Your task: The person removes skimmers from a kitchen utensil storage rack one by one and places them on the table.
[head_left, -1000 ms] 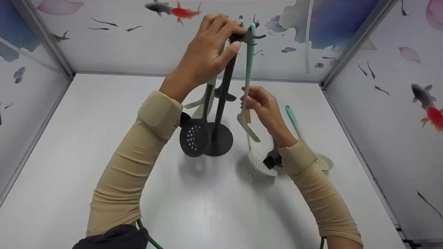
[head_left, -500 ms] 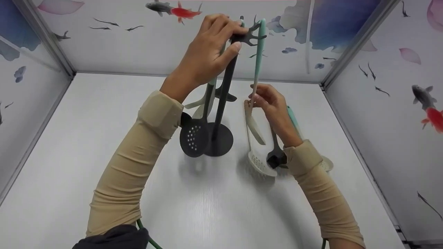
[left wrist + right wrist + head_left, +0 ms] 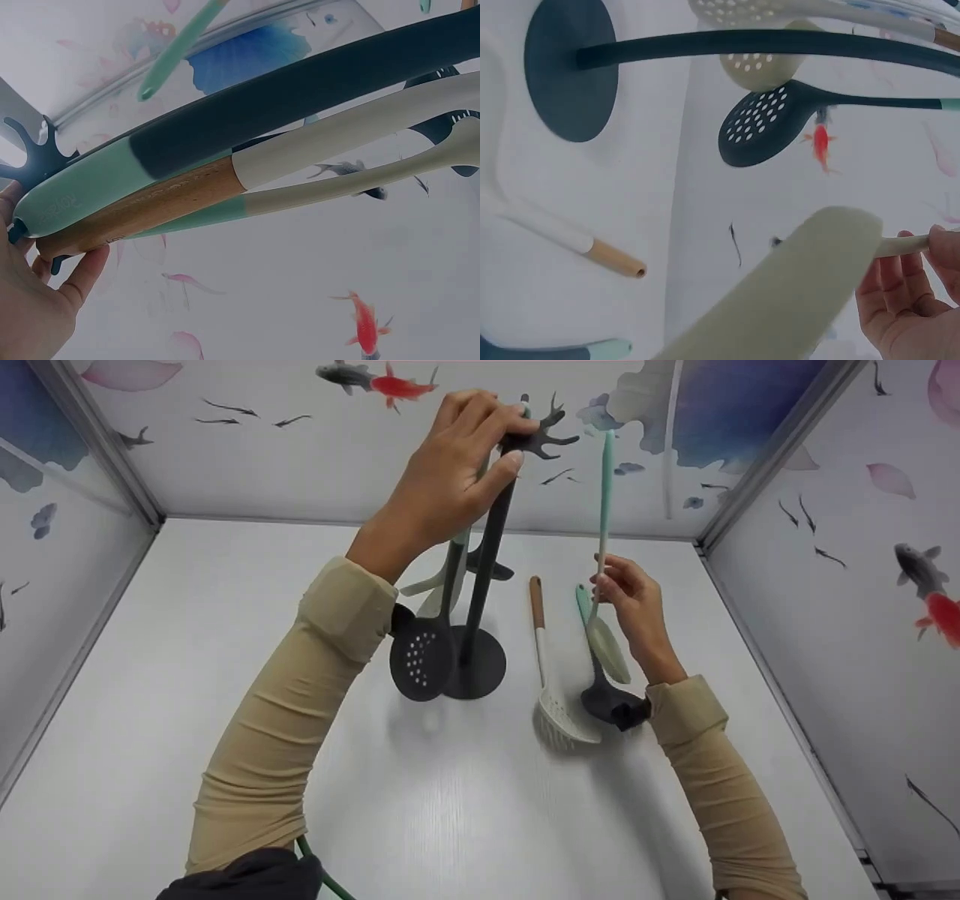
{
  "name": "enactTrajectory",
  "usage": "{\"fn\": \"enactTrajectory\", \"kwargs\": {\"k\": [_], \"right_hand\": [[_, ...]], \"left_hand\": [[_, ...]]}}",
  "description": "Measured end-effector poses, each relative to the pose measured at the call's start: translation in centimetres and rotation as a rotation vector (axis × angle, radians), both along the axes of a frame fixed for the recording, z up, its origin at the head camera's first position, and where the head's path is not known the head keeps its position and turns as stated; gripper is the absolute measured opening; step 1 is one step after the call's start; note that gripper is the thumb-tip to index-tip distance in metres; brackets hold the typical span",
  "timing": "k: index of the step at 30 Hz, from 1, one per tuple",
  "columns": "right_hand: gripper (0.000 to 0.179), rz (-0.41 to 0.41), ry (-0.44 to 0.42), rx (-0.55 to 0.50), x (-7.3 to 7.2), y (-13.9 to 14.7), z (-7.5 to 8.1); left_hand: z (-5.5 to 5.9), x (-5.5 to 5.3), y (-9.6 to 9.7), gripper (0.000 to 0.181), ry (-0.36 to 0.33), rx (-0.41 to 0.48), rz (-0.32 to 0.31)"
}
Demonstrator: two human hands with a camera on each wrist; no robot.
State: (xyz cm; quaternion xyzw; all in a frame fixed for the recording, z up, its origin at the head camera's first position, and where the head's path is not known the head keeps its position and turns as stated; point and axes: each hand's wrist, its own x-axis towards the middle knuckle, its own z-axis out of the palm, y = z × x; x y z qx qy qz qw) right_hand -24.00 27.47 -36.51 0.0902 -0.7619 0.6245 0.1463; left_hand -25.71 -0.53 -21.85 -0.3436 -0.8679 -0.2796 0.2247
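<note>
My left hand (image 3: 457, 465) grips the top of a black utensil stand (image 3: 489, 559), beside its branching hooks. A black slotted spoon (image 3: 421, 661) and several other utensils hang from the stand. In the left wrist view their mint and wooden handles (image 3: 142, 206) crowd close to the fingers. Off to the right of the stand, my right hand (image 3: 637, 604) pinches a spatula (image 3: 605, 502) by its thin cream shaft, its mint handle pointing up. The broad cream blade (image 3: 787, 289) hangs downward and fills the lower middle of the right wrist view.
On the white table (image 3: 442, 810) lie a white perforated spoon (image 3: 559, 709) with a wooden handle and a dark spoon or ladle (image 3: 600, 697) with a mint handle. The right sleeve covers the table beyond. Printed walls (image 3: 247, 465) enclose the back and sides.
The spatula has come off the stand's hook and moved right with my right hand, now apart from the stand. My left hand stays on the top of the stand.
</note>
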Motion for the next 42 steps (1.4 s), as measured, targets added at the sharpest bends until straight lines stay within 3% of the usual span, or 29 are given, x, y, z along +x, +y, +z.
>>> {"fn": "enactTrajectory", "kwargs": {"k": [8, 15, 21, 25, 34, 42], "right_hand": [[0.035, -0.17, -0.119, 0.05, 0.0, 4.0, -1.3], [0.014, -0.299, -0.189, 0.054, 0.7, 6.0, -1.5], [0.02, -0.378, -0.263, 0.175, -0.1, 9.6, -3.5], [0.024, -0.416, -0.311, 0.323, -0.1, 11.6, -4.1], [0.027, -0.454, -0.284, 0.572, 0.6, 14.9, -5.9], [0.026, -0.472, -0.13, 0.81, 1.3, 17.7, -8.4]], "left_hand": [[0.0, 0.0, 0.1, 0.045, 0.007, 0.001, -0.015], [0.0, 0.0, 0.1, 0.045, 0.008, 0.003, -0.014], [0.0, 0.1, 0.1, 0.045, 0.008, 0.01, -0.015], [0.1, 0.0, 0.1, 0.045, 0.011, 0.015, -0.018], [0.0, 0.0, 0.1, 0.044, 0.008, 0.013, -0.009], [0.0, -0.1, 0.0, 0.044, 0.019, 0.016, -0.018]]}}
